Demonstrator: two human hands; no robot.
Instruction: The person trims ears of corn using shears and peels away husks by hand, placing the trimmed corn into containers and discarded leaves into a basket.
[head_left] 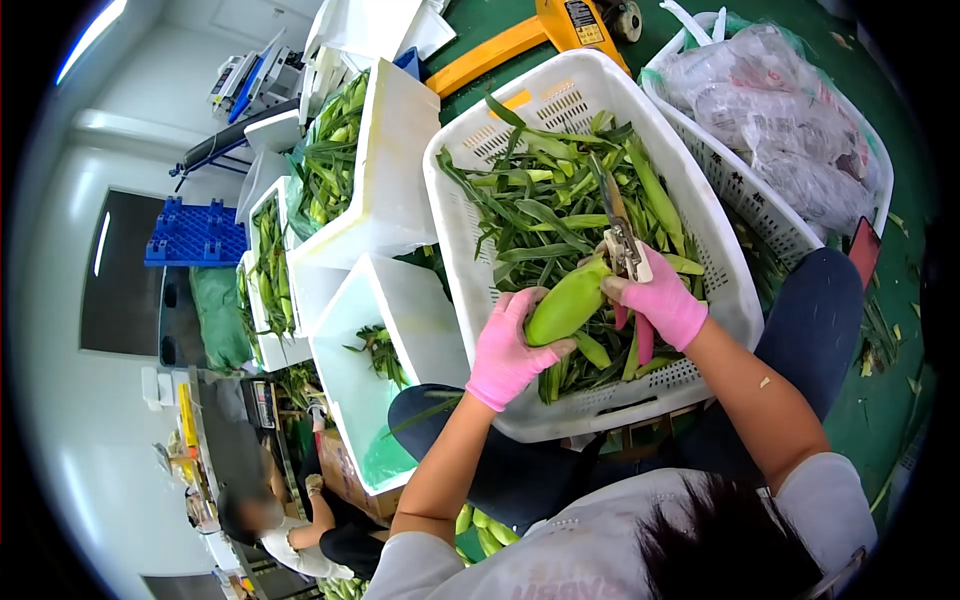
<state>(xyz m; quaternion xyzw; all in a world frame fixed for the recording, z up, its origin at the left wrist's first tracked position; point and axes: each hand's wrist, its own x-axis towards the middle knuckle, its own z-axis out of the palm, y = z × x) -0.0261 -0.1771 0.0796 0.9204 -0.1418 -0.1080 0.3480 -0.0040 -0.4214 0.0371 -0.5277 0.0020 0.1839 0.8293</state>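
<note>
Holding the corn (566,306) above the basket (572,82), the pink-gloved left hand (507,345) has its fingers curled round the lower part of the green husk, spread only as far as the ear is thick. The pink-gloved right hand (660,303) is closed round the shears (622,235), whose red handles (644,338) stick out below the grip while the blades point away from the person's body. The shears' pivot sits just beside the corn's upper end; whether metal meets husk, or how wide the blades stand, I cannot tell.

Long green leaves (545,213) lie loose in the white basket, beneath the corn and both hands. The basket stands between the person's knees. To its right is a second basket (770,212) with clear bags (765,120) in it. To the left are white foam boxes: the upper box (402,165) carries a heap of leafy ears, and the lower box (340,390) has a few leaves and some green plastic inside. Beyond the basket is a yellow pallet jack (495,58) on the green floor (850,400). Another person (290,540) is at lower left, well apart.
</note>
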